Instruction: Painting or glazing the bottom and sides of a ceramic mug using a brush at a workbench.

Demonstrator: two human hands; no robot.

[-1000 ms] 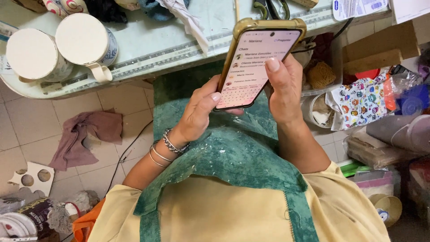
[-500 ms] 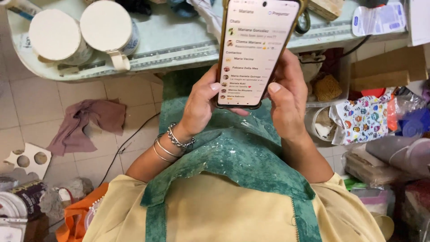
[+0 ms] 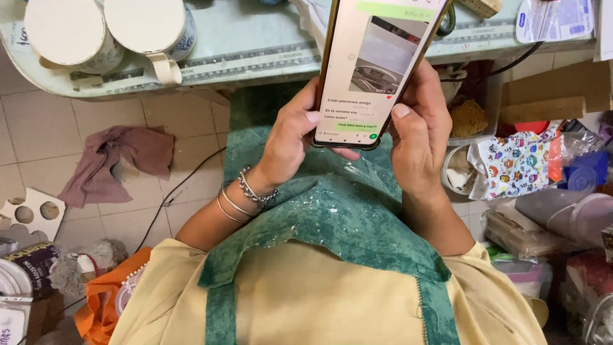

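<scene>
We hold the phone (image 3: 377, 70) upright in both hands, left hand (image 3: 290, 144) and right hand (image 3: 418, 137), each grip closed round its edges | screen changed from list to chat, thumbs near keyboard | mugs (image 3: 108, 29) on tabletop (image 3: 255, 45), far left.

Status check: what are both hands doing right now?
Left hand and right hand both gripping phone, screen lit. Right thumb on its edge. Nothing blocking; mugs sit apart on table.

Bright even daylight, soft shadows, sharp focus, slight edge distortion.
</scene>
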